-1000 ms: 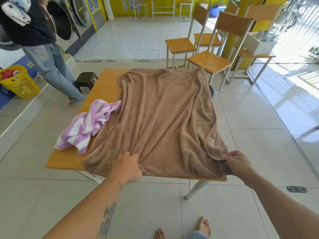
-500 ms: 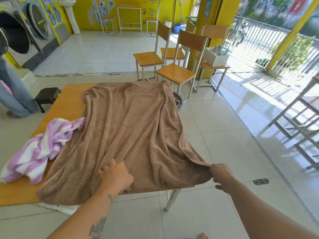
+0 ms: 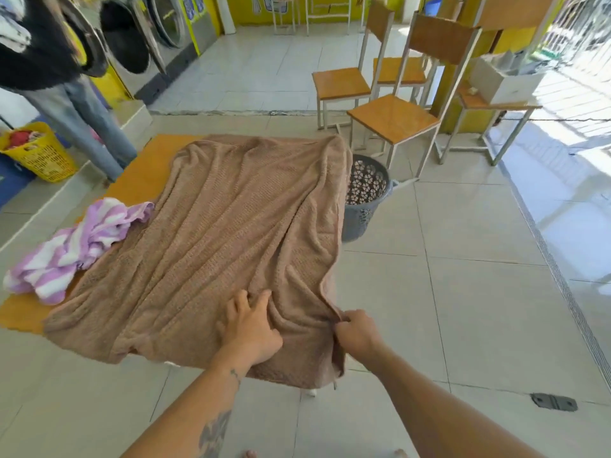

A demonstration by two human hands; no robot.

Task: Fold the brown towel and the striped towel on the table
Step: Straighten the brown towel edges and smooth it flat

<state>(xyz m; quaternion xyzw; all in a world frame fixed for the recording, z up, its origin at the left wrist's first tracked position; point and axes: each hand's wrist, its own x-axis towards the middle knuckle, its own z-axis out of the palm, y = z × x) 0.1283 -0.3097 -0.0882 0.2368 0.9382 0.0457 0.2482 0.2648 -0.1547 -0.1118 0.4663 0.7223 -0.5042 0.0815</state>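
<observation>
On the table (image 3: pixel 145 173), fingers (image 3: pixel 342 322) of the right hand (image 3: pixel 355 333) pinch the brown towel (image 3: pixel 231 233).

towel (image 3: pixel 231 233): plain brown | second towel (image 3: pixel 72 249): purple and white stripes | table (image 3: pixel 148 170): orange | basket (image 3: pixel 363 200): grey | laundry basket (image 3: pixel 43 153): yellow

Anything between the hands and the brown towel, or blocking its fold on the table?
Nothing between: the left hand rests on the brown towel, the right hand pinches its near right edge. The bunched striped towel touches its left edge on the table and may obstruct a leftward fold.
</observation>
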